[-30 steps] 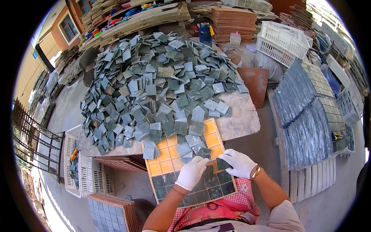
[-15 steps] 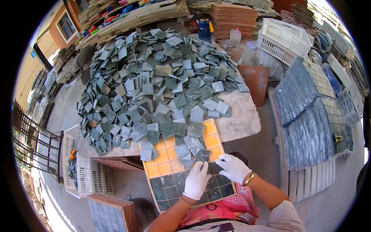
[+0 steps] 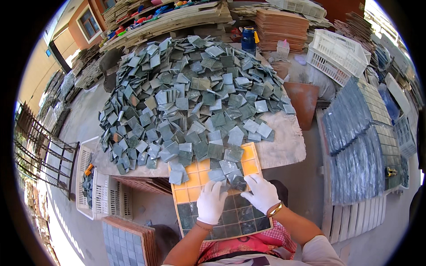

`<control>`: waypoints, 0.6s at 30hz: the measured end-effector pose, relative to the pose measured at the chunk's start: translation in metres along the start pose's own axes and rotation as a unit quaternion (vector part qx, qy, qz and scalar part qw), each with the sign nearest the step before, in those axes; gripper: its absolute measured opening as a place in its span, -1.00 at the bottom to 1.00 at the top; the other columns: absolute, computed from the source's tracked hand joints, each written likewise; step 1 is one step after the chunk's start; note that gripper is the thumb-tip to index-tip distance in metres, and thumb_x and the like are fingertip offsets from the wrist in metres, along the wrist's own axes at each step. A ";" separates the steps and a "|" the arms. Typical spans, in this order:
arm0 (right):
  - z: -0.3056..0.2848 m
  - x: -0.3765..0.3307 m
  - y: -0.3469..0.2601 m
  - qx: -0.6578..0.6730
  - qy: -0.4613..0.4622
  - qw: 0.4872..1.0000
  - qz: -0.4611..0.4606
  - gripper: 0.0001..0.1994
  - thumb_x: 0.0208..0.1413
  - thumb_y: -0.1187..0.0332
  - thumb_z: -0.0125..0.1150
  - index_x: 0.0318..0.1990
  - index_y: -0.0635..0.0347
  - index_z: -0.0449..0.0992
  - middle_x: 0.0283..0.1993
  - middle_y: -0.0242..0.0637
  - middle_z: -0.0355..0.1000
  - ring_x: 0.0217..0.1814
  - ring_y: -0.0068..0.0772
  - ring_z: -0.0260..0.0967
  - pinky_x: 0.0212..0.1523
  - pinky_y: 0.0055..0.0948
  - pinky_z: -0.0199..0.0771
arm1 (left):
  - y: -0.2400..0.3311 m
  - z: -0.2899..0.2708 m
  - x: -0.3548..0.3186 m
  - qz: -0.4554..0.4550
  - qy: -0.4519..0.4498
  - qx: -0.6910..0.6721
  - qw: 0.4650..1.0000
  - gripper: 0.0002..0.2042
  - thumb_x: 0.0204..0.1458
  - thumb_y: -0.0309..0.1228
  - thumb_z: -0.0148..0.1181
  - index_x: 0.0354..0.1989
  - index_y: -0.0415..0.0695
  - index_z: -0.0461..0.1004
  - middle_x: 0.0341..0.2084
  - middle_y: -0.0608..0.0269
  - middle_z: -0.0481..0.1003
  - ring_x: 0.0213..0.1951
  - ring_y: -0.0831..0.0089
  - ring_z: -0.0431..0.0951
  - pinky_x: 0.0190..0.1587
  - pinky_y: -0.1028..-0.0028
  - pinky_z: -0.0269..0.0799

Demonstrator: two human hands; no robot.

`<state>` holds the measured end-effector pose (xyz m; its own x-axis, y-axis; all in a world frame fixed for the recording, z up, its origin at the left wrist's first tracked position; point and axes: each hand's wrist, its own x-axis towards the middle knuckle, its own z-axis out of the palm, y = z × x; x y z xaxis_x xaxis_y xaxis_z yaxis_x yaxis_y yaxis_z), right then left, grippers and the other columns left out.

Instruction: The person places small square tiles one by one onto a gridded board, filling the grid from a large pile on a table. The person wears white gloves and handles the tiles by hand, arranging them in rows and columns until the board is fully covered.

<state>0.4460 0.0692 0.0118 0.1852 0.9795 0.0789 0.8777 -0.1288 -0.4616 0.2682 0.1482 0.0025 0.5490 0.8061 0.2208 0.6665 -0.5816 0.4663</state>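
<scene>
My left hand [image 3: 211, 202] lies flat and open on the yellow tray [image 3: 188, 193] — holding nothing. Just right, a loose tile [image 3: 238, 182] sits at my right hand's [image 3: 262, 193] fingertips, touched, not gripped — the right is nearer.

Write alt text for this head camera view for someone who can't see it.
Two white-gloved hands, left hand and right hand, press grey-green tiles into an orange grid tray on the person's lap. Beyond it, a table holds a big heap of loose tiles, with white crates and stacked tile sheets around.
</scene>
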 end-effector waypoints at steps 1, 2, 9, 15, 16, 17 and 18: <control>0.004 0.004 -0.004 -0.007 0.019 1.000 0.011 -0.55 -0.05 0.16 0.30 -0.03 0.13 0.35 -0.19 -0.19 0.37 -0.21 -0.14 0.46 -0.27 -0.22 0.49 | -0.001 -0.003 0.004 -0.036 0.008 0.019 0.999 -0.56 -0.11 -0.29 0.33 -0.05 -0.18 0.43 -0.18 0.09 0.45 -0.19 0.07 0.50 -0.19 0.21 0.44; 0.012 0.007 -0.004 -0.017 0.031 0.999 0.012 -0.53 -0.09 0.17 0.34 -0.06 0.15 0.34 -0.21 -0.18 0.36 -0.24 -0.11 0.45 -0.29 -0.20 0.49 | 0.002 -0.003 0.004 -0.047 0.001 0.033 0.998 -0.52 -0.12 -0.24 0.34 -0.02 -0.17 0.40 -0.17 0.06 0.44 -0.17 0.07 0.49 -0.18 0.21 0.44; 0.003 0.012 -0.018 0.071 -0.022 0.997 -0.035 -0.55 -0.06 0.18 0.33 -0.06 0.15 0.34 -0.12 -0.13 0.34 -0.19 -0.04 0.45 -0.23 -0.19 0.50 | 0.015 -0.017 -0.002 -0.124 -0.048 -0.201 0.971 -0.50 -0.01 -0.16 0.30 0.03 -0.19 0.37 -0.36 0.15 0.50 -0.42 0.30 0.53 -0.37 0.34 0.47; -0.023 -0.020 -0.014 0.184 -0.121 0.975 -0.013 -0.33 -0.20 0.23 0.48 0.10 0.23 0.35 0.02 -0.14 0.36 -0.24 -0.29 0.45 -0.21 -0.38 0.52 | -0.060 -0.053 -0.031 -0.326 -0.226 -0.465 0.791 -0.81 0.18 -0.31 0.09 -0.26 -0.20 0.47 -0.53 0.39 0.45 -0.55 0.68 0.41 -0.51 0.65 0.34; -0.024 -0.022 -0.007 0.185 -0.105 0.977 0.011 -0.37 -0.22 0.30 0.49 0.07 0.24 0.37 -0.01 -0.16 0.37 -0.28 -0.35 0.45 -0.26 -0.41 0.53 | -0.089 -0.073 -0.036 -0.353 -0.172 -0.471 0.790 -0.81 0.18 -0.31 0.10 -0.28 -0.20 0.47 -0.52 0.39 0.45 -0.56 0.67 0.40 -0.53 0.66 0.32; -0.026 -0.026 -0.001 0.203 -0.074 0.976 0.012 -0.44 -0.22 0.37 0.47 0.01 0.26 0.42 -0.06 -0.15 0.38 -0.35 -0.40 0.45 -0.31 -0.45 0.52 | -0.120 -0.098 -0.039 -0.415 -0.090 -0.496 0.758 -0.83 0.17 -0.35 0.11 -0.28 -0.21 0.46 -0.52 0.37 0.45 -0.58 0.66 0.37 -0.57 0.65 0.28; -0.021 -0.029 0.009 0.218 -0.062 0.974 0.022 -0.47 -0.21 0.39 0.46 -0.01 0.26 0.43 -0.10 -0.16 0.39 -0.39 -0.41 0.45 -0.34 -0.47 0.52 | -0.155 -0.122 -0.039 -0.417 -0.007 -0.503 0.757 -0.83 0.17 -0.36 0.10 -0.24 -0.23 0.44 -0.50 0.33 0.47 -0.54 0.62 0.40 -0.54 0.62 0.30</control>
<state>0.4581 0.0363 0.0238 0.1403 0.9891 -0.0444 0.5942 -0.1200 -0.7953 0.0818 0.2205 0.0256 0.1583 0.8420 -0.5158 0.0666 0.5121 0.8564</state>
